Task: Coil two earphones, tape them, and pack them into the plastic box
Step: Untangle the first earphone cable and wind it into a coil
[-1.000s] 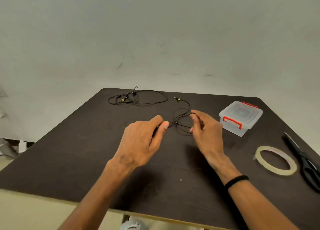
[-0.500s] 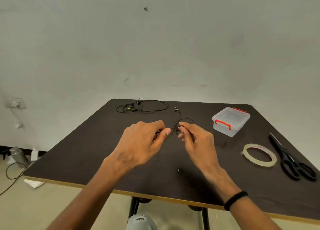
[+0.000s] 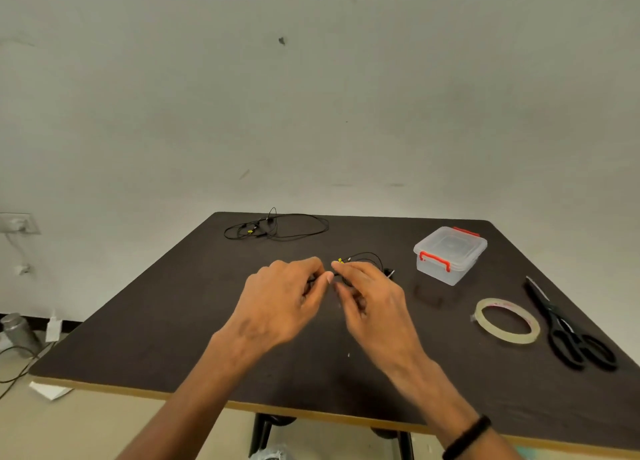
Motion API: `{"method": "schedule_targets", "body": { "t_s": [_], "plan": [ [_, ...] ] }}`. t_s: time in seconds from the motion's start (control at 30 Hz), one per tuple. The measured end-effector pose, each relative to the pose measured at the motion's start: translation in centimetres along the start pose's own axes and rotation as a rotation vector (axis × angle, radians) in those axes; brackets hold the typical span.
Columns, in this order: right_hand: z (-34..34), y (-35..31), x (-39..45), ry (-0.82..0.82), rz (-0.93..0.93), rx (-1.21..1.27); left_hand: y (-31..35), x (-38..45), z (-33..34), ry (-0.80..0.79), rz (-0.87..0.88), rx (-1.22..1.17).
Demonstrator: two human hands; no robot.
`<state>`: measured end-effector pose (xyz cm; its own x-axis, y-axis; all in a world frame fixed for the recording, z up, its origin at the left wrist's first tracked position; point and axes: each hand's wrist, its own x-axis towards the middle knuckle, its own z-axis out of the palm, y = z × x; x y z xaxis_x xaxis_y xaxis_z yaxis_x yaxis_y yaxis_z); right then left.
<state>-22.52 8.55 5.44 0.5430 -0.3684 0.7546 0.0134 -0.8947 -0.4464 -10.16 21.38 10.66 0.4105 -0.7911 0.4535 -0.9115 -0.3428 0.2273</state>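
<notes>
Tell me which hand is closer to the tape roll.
Right. The right hand works the earphone cable mid-table, with the tape roll off to its right; the left hand sits farther left.

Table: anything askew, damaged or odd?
Nothing stands out. The second earphone lies loose and uncoiled at the far edge of the table, as expected. The plastic box sits upright, lid on. Tape roll and scissors lie flat at right. Left hand and right hand hold the first earphone.
</notes>
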Motion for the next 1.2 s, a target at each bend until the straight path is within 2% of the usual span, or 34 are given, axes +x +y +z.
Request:
{"method": "schedule_targets", "body": {
  "t_s": [0.27,0.4,0.63,0.7,0.8,0.87,0.93,1.03,1.13,1.2],
  "plan": [
    [-0.7,1.4,0.4,0.072,-0.042,-0.055,0.8,0.3,0.2,-0.020,-0.002,-0.046],
    [-0.8,2.7,0.5,0.146,0.097,-0.097,0.0,-0.2,-0.2,-0.029,0.004,-0.048],
    [-0.5,3.8,1.4,0.058,0.372,-0.266,-1.8,-0.1,-1.8,-0.013,-0.039,-0.020],
    [-0.1,1.8,1.1,0.006,0.306,-0.224,-1.5,0.1,-1.6,0.006,-0.044,-0.023],
    [0.4,-1.8,0.7,-0.097,0.153,-0.016,-0.7,0.7,-1.3,0.012,-0.028,-0.032],
    [0.4,-2.4,1.2,-0.080,0.076,0.023,-0.1,0.9,-1.3,0.023,-0.026,-0.039],
    [0.2,-2.0,1.8,-0.070,0.081,0.003,0.2,1.0,-1.5,0.044,-0.037,-0.044],
    [-0.4,-0.8,2.2,-0.137,0.207,-0.016,0.0,0.9,-1.7,0.037,-0.038,-0.050],
    [-1.3,0.4,3.0,-0.148,0.445,0.166,-1.1,0.5,-1.8,0.004,-0.009,-0.055],
    [-1.9,1.6,3.5,-0.155,0.531,0.211,-2.0,0.2,-1.8,-0.002,-0.009,-0.066]
  ]
}}
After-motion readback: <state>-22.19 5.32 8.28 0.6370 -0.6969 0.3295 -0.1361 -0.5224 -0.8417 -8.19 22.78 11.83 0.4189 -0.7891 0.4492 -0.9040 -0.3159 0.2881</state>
